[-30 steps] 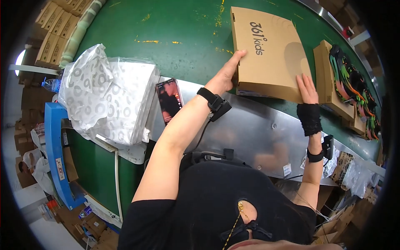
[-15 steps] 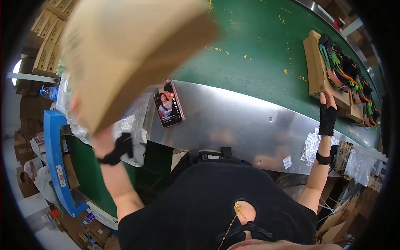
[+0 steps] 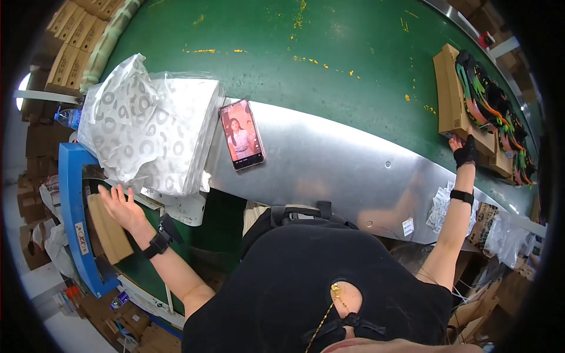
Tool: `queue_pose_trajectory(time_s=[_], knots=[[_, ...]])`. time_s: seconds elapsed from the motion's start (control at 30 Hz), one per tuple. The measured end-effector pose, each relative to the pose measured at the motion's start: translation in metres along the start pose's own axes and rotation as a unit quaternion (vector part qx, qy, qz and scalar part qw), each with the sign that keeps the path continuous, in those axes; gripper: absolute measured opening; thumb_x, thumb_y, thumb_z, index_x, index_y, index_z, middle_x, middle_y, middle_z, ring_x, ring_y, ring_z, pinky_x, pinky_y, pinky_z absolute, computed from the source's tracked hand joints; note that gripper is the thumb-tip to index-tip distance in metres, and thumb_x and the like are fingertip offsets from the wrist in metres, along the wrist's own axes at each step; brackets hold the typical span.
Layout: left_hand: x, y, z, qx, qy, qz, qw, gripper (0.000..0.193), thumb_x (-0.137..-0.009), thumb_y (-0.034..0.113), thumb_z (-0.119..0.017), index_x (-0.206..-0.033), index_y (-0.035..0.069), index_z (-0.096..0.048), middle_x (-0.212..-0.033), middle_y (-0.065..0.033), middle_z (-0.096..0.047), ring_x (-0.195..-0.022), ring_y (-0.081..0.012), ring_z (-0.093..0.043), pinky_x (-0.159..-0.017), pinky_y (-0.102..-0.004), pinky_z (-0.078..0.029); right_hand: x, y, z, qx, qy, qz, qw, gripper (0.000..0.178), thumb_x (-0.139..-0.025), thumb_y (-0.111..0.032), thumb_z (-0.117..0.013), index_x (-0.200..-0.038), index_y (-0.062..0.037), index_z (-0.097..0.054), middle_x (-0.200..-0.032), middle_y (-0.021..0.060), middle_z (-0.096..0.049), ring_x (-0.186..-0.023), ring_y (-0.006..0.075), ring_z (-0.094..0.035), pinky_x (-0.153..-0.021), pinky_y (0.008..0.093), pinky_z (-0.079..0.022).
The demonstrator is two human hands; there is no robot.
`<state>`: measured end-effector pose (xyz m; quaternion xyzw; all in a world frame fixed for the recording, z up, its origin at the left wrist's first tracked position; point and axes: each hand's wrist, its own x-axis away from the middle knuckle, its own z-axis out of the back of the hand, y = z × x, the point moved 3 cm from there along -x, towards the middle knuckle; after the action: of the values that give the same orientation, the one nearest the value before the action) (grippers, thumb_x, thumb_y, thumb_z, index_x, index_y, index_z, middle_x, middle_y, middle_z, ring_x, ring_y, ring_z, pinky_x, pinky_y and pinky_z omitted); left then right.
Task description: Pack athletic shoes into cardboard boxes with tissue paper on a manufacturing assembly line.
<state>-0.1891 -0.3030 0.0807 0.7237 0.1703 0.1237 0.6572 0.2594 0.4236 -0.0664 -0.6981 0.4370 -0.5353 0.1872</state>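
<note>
My left hand (image 3: 122, 210) is open, palm up with its fingers spread, and holds nothing. Right beside it a brown cardboard box (image 3: 112, 232) lies tilted within the blue frame (image 3: 73, 215) at the left. A black fingerless glove covers part of my right hand (image 3: 465, 153), whose fingers reach the near end of another cardboard box (image 3: 450, 97) at the far right. Those fingers look apart, not wrapped round the box. Black, green and orange shoes (image 3: 479, 97) lie in a row along that box's right side.
Patterned white wrapping paper (image 3: 126, 117) is stacked at the left of the bench. A phone (image 3: 241, 135) with a lit screen lies on the metal edge (image 3: 318, 159). Small white labels (image 3: 441, 212) are heaped near my right forearm. Behind is the green tabletop (image 3: 347, 35).
The cardboard box in my left hand has gone down and left into the blue frame, and that hand has let go. The wrapping paper is uncovered. My right hand has dropped slightly.
</note>
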Motion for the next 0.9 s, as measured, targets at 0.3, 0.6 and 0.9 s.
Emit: queue_pose_trajectory(time_s=[0.3,0.6,0.9], knots=[[-0.081,-0.076,-0.009,-0.555,-0.133,-0.273,0.775,0.073,-0.075,0.04,-0.064,-0.128,0.0,-0.034,-0.126,-0.0292,-0.03,-0.119,-0.0386,-0.031,-0.097,-0.041,-0.028,-0.002,0.026,-0.003,0.011,-0.094,0.029,0.995,0.034,-0.073,-0.028,-0.069,-0.09,-0.0052,-0.051,-0.081,0.0088,-0.052,-0.075,0.0204,-0.05,-0.061,0.0333,-0.045],[-0.082,-0.084,-0.044,-0.446,-0.249,-0.154,0.846,0.029,-0.078,0.025,-0.062,-0.094,0.001,-0.063,-0.092,-0.0151,-0.06,-0.084,-0.0199,-0.056,-0.076,-0.0279,-0.043,0.083,0.11,-0.022,0.29,-0.181,0.145,0.928,0.042,-0.078,-0.017,-0.064,-0.114,-0.0092,-0.045,-0.091,0.0101,-0.052,-0.085,0.0212,-0.054,-0.074,0.0315,-0.049],[-0.043,-0.048,-0.075,-0.297,-0.303,-0.181,0.887,0.049,-0.081,0.039,-0.059,-0.108,-0.002,-0.056,-0.109,-0.0157,-0.051,-0.098,-0.0181,-0.049,-0.081,-0.0268,-0.04,0.232,0.038,-0.119,0.484,-0.309,0.33,0.749,0.033,-0.087,-0.026,-0.051,-0.108,-0.0007,-0.054,-0.087,0.0096,-0.061,-0.073,0.0131,-0.058,-0.066,0.0241,-0.047]])
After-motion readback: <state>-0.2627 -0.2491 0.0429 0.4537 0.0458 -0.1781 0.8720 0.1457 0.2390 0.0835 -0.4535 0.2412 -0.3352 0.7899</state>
